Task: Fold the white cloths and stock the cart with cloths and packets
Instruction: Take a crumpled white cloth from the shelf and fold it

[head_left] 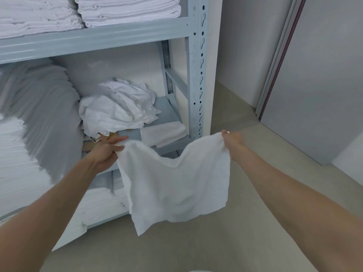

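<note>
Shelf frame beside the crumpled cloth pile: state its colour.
Pale blue-grey painted metal shelf frame, seen best in the head view, the only one.

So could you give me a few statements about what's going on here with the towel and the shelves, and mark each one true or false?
1. Both hands hold the white cloth by its top corners, the left hand at one and the right hand at the other. True.
2. The cloth is already folded into a neat square. False: it hangs open and spread between the hands.
3. A crumpled pile of white cloths lies on the middle shelf. True.
4. The top shelf is bare. False: stacks of folded white linen sit on it.
5. A small folded cloth lies on the middle shelf, right of the pile. True.
</note>
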A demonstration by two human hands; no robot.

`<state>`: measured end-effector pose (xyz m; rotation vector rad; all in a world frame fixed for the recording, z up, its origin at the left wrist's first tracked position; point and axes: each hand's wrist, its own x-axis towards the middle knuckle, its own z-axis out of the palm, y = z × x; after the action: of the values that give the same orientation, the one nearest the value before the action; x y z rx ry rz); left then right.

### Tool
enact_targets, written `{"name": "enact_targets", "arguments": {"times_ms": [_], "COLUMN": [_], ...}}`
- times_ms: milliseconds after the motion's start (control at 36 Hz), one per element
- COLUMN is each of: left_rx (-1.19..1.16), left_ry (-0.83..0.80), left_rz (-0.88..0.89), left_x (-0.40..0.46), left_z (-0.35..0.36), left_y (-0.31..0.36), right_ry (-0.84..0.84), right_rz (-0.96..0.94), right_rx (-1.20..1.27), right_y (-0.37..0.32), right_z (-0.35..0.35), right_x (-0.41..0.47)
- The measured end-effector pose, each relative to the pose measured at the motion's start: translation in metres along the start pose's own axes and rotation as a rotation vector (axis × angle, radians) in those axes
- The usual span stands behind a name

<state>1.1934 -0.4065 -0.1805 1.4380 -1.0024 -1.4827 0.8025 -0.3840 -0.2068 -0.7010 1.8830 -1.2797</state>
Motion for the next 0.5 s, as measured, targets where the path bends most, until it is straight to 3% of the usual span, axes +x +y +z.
{"name": "enact_targets", "arguments": {"times_ms": [222, 361, 417, 500], "left_rx": [0.245, 0.421, 0.374, 0.122], "left_ry": [0.141, 0.299, 0.349, 0.342], "left_rz": [0.155, 0.267, 0.197, 0.043], "left_x": [-0.001, -0.001, -0.003, -0.004], "left_z": [0.034, 0.035, 0.036, 0.046], "left_y": [-0.011, -0.003, 0.002, 0.008], "right_ry": [-0.154, 0.030, 0.099, 0.136], "right_rz": [-0.054, -0.133, -0.104, -0.037], "right_rx": [-0.099, -0.217, -0.260, -0.275], "right_y": [0.007, 0.009, 0.011, 0.015], "right_z": [-0.008, -0.023, -0.028, -0.029], "right_x": [-0.006, 0.007, 0.012, 0.012]}}
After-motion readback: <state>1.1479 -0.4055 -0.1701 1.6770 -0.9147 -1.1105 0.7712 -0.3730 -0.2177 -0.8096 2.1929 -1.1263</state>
